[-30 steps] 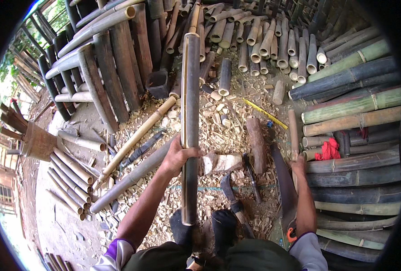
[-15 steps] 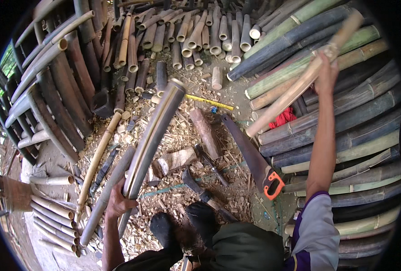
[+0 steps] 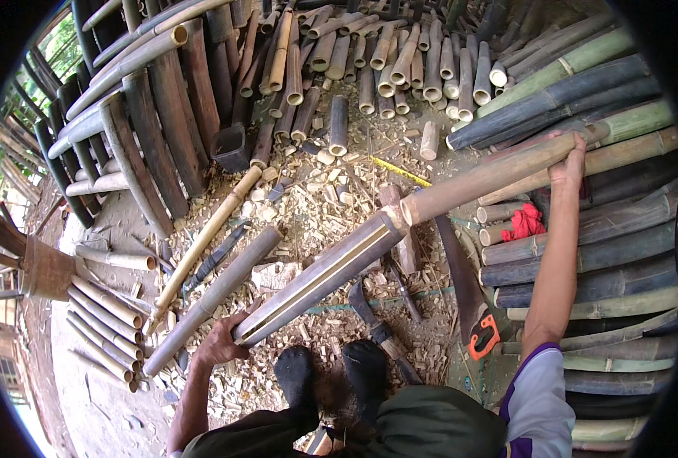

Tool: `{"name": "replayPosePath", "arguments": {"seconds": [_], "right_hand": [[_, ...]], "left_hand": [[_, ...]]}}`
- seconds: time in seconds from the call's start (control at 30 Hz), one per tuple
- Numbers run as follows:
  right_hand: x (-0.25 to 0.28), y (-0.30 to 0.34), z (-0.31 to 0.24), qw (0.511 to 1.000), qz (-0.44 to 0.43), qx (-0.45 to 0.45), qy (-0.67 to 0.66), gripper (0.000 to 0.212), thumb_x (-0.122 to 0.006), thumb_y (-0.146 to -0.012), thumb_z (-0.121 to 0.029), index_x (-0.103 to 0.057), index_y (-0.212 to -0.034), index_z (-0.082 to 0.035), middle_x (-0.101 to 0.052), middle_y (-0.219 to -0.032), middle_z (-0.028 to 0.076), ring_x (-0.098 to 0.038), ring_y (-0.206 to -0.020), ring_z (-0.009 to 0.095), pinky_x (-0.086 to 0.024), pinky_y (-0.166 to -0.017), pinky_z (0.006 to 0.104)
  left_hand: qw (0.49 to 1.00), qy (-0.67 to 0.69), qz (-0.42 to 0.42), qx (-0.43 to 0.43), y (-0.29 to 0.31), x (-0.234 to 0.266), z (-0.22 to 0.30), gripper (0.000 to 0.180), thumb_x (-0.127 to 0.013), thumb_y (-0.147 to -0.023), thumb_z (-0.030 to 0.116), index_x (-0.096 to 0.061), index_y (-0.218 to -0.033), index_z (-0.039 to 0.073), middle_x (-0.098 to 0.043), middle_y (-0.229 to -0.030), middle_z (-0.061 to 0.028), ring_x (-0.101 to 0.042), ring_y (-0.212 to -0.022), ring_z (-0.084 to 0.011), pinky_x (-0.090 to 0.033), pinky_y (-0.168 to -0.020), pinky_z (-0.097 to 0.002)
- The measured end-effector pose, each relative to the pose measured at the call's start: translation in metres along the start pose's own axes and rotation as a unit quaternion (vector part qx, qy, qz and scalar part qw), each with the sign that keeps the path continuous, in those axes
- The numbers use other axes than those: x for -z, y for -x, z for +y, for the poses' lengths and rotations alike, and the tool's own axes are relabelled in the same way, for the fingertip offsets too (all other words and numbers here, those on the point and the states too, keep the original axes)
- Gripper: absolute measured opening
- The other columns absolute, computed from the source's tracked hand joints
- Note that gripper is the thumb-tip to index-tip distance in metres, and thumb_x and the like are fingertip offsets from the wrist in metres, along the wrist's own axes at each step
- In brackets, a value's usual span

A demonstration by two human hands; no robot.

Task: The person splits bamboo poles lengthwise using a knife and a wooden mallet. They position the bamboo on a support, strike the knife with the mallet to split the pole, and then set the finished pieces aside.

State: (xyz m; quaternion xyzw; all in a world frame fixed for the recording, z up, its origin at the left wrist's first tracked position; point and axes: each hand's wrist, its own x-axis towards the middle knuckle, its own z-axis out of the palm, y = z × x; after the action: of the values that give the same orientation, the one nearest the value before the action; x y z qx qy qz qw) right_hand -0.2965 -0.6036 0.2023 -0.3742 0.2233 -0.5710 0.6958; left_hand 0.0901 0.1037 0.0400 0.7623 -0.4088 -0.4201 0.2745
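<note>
My left hand (image 3: pixel 222 341) grips the near end of a grey-brown bamboo tube (image 3: pixel 324 279) with a long slot cut along it, which slants up to the right. My right hand (image 3: pixel 569 164), arm stretched out, is closed around the far end of a smooth brown bamboo pole (image 3: pixel 488 182). The pole's lower end meets the slotted tube's upper end; whether they touch or only overlap I cannot tell. Below the tube, a curved-blade tool (image 3: pixel 377 324) lies on the ground near my feet. A handsaw (image 3: pixel 463 282) with an orange handle lies to the right.
Wood chips (image 3: pixel 278 382) cover the ground. Another bamboo tube (image 3: pixel 213 301) and a long thin pole (image 3: pixel 205 248) lie left. Stacked bamboo (image 3: pixel 583 267) fills the right side; cut tubes (image 3: pixel 400 65) are piled at the back. A red cloth (image 3: pixel 524 221) and yellow measuring tape (image 3: pixel 401 171) also show.
The slotted tube has swung from steep to a lower slant, its upper end going right and down. The pole has tilted flatter, and its lower end now meets the tube. The view has shifted.
</note>
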Motion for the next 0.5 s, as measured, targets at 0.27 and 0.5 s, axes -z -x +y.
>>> {"name": "replayPosePath", "arguments": {"seconds": [0.27, 0.5], "right_hand": [[-0.027, 0.007, 0.027, 0.999, 0.007, -0.007, -0.039, 0.028, -0.056, -0.1, -0.028, -0.05, -0.105, -0.002, -0.06, -0.091, 0.016, -0.062, -0.083, 0.031, -0.057, -0.085, 0.046], [-0.065, 0.009, 0.018, 1.0, -0.018, -0.001, -0.001, 0.029, -0.058, -0.099, -0.026, -0.05, -0.107, 0.001, -0.059, -0.092, 0.015, -0.062, -0.083, 0.03, -0.058, -0.085, 0.0448]], "left_hand": [[0.998, 0.036, -0.047, -0.034, 0.005, 0.005, -0.007, 0.06, -0.089, -0.058, 0.0, -0.068, -0.115, 0.005, -0.07, -0.095, -0.0038, -0.065, -0.092, -0.0185, -0.053, -0.086, -0.0361], [0.995, 0.084, -0.043, -0.029, 0.012, 0.008, 0.004, 0.055, -0.09, -0.054, 0.004, -0.069, -0.105, 0.005, -0.068, -0.089, -0.0014, -0.063, -0.086, -0.0165, -0.052, -0.082, -0.035]]}}
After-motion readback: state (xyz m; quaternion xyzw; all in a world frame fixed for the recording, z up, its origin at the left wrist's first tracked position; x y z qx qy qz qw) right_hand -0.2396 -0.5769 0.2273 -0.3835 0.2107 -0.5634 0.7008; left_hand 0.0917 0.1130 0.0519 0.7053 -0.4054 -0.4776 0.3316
